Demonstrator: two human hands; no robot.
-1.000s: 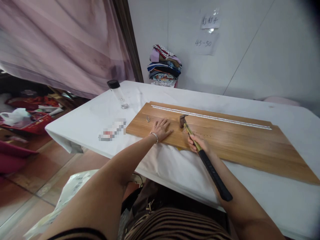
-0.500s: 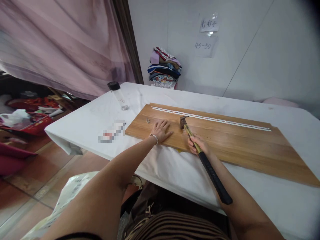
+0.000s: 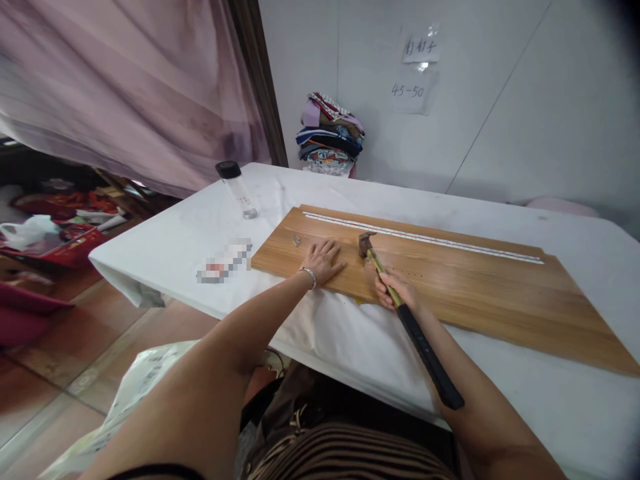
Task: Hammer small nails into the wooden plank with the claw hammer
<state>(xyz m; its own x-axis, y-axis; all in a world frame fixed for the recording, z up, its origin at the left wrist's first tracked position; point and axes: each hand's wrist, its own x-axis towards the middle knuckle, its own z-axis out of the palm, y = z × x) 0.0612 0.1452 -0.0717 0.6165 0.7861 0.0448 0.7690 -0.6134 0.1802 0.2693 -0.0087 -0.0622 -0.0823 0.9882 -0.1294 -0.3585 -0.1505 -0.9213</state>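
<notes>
My left hand (image 3: 323,262) lies flat on the near left part of a brown wooden board (image 3: 480,293), fingers spread. Wrapped round the yellow shaft of a claw hammer (image 3: 420,340) is my right hand (image 3: 396,290), close to the board's near edge. The hammer's rusty head points away from me over the board, and its black grip reaches back along my forearm. A few small metal nails (image 3: 297,240) lie on the board beyond my left hand. Small dark dots mark the board right of the hammer. A white ruler-like strip (image 3: 425,239) runs along the far side.
The board rests on a table with a white cover (image 3: 165,247). A clear bottle with a black lid (image 3: 237,190) stands at the back left, near a blurred-out item (image 3: 224,261). Folded clothes (image 3: 330,137) are stacked against the wall. A pink curtain (image 3: 150,87) hangs at left.
The view has shifted very slightly. Both hands and the hammer hold the same places on the board.
</notes>
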